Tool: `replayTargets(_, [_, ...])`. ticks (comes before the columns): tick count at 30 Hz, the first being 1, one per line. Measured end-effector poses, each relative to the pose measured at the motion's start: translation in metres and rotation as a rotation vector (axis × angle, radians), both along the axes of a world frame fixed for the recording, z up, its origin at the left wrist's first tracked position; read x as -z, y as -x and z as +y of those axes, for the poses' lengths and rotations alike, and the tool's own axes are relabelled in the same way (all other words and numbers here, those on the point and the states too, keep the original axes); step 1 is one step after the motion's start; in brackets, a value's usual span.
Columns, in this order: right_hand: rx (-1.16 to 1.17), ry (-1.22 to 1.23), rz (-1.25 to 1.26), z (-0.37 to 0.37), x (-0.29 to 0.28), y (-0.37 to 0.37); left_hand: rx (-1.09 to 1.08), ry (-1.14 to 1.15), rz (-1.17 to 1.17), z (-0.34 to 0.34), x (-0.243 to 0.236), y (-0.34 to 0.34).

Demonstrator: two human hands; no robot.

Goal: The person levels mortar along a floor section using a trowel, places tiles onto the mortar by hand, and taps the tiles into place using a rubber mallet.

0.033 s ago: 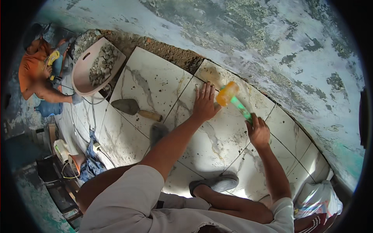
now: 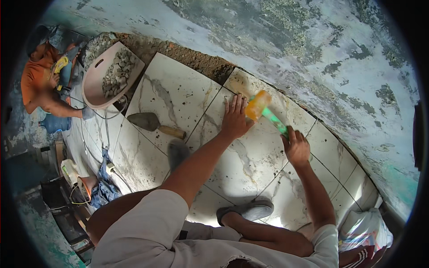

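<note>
1. The right hand [image 2: 296,146] is clenching its fingers around the mallet [image 2: 260,105] near the wall-side edge of the tiled floor [image 2: 263,154].
2. The left hand [image 2: 234,119] is lying flat just beside it, fingers released.

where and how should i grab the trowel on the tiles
Probably best by the wooden handle, reaching from the right: the trowel lies on the tile with its handle end toward the left hand and its blade pointing away, leftward.
</note>
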State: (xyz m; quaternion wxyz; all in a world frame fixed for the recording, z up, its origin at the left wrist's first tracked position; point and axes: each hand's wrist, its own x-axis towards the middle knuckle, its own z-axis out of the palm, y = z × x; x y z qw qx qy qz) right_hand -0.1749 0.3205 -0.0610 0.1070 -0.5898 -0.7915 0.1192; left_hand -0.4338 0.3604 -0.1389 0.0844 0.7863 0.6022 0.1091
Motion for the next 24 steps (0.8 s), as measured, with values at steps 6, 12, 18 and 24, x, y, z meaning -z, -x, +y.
replayTargets(6, [-0.251, -0.209, -0.087, 0.064, 0.021, -0.019, 0.062, 0.167, 0.041, 0.005, 0.0, -0.009])
replayTargets(12, [-0.134, -0.015, -0.235, 0.063, 0.031, -0.018, 0.008, 0.088, 0.071, 0.0, 0.009, -0.003])
replayTargets(18, [-0.129, -0.028, -0.273, 0.053, 0.031, -0.038, 0.038, 0.075, 0.074, 0.004, 0.002, -0.01])
replayTargets(24, [-0.082, 0.069, -0.268, 0.054, 0.026, -0.029, 0.013, 0.116, 0.031, 0.002, 0.007, -0.002])
